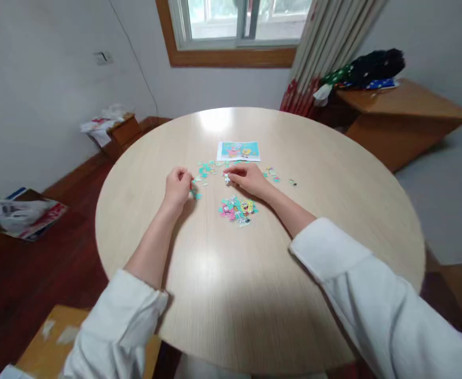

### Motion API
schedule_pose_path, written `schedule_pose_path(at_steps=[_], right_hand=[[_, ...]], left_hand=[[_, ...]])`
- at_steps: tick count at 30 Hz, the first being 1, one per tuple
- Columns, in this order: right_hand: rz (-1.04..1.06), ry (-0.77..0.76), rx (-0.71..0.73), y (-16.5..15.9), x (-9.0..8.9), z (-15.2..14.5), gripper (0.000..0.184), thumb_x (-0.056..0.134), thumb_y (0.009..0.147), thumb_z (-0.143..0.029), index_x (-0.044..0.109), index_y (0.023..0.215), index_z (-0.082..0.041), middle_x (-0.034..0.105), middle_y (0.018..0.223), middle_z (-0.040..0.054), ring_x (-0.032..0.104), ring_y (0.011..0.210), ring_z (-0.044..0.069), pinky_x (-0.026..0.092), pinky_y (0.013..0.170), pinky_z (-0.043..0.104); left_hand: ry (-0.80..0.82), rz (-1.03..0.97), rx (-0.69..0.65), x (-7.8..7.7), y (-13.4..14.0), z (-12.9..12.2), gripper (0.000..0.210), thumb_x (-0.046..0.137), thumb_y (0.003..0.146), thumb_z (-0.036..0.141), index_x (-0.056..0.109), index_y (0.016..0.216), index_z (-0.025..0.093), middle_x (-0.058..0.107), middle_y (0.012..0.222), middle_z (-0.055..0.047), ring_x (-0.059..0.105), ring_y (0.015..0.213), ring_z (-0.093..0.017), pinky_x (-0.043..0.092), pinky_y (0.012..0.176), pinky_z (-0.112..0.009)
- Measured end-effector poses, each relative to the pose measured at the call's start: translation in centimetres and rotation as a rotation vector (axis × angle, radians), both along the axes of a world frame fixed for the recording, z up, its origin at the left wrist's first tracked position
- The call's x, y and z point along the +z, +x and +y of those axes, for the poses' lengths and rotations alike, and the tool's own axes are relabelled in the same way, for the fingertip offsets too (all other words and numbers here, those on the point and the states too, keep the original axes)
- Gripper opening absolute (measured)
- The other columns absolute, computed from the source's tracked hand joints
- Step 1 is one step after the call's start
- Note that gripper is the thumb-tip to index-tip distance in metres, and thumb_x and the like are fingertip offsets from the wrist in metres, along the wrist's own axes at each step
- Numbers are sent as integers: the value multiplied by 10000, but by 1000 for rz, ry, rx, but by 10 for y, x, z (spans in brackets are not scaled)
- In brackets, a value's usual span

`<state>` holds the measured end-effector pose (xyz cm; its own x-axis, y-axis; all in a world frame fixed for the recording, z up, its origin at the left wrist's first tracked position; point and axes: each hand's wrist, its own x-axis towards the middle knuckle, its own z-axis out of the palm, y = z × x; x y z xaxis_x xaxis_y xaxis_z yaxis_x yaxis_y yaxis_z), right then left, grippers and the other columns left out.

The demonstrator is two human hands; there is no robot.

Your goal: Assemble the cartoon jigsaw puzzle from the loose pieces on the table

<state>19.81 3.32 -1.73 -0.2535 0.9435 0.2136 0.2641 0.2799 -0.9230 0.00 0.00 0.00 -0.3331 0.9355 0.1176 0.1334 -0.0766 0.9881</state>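
My left hand (pixel 178 185) is closed just above the table, left of the loose pieces. Teal puzzle pieces (pixel 197 196) lie beside its fingertips; whether it pinches one is too small to tell. Between the thumb and fingers of my right hand (pixel 247 178) is a small whitish puzzle piece (pixel 227 179). Nearer to me lies a partly joined jigsaw puzzle (pixel 236 209) with cartoon figures in yellow, pink and teal. Behind the hands, more loose puzzle pieces (pixel 206 169) are scattered. A printed reference picture (pixel 239 151) lies flat beyond them.
All this is on a round pale wooden table (pixel 231 295). Several pieces (pixel 272 172) lie right of my right hand, with a dark-marked one (pixel 292 182) farther out. A brown wooden desk (pixel 408 100) with cloths stands at the right, and a stool (pixel 125 129) at the left.
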Motion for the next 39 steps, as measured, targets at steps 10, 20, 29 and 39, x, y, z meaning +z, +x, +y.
schedule_pose_path(at_steps=[10,20,29,39], right_hand=[[0,5,19,1,-2,1,193,566,753,-165,729,853,-149,690,727,34,630,639,137,507,665,297],[15,-6,11,-1,1,-2,137,562,714,-163,677,788,-153,634,654,2,573,594,114,479,618,275],[-21,67,-21,-1,-1,0,124,545,721,-145,663,761,-155,645,699,15,560,615,115,474,641,282],[-46,95,-107,-2,-4,3,146,519,718,-118,660,749,-145,639,677,18,566,588,118,457,619,280]], left_hand=[[2,-31,19,4,2,-2,172,467,649,37,429,582,191,442,489,71,401,447,-72,298,476,-201],[17,24,-12,7,0,-7,202,555,615,66,427,500,172,514,499,43,423,485,-71,313,513,-198],[38,12,-23,6,1,-8,232,598,605,69,429,488,174,432,467,63,386,495,-73,300,512,-201],[66,-16,54,4,-3,-5,172,597,617,91,479,521,170,460,490,61,393,487,-69,302,500,-200]])
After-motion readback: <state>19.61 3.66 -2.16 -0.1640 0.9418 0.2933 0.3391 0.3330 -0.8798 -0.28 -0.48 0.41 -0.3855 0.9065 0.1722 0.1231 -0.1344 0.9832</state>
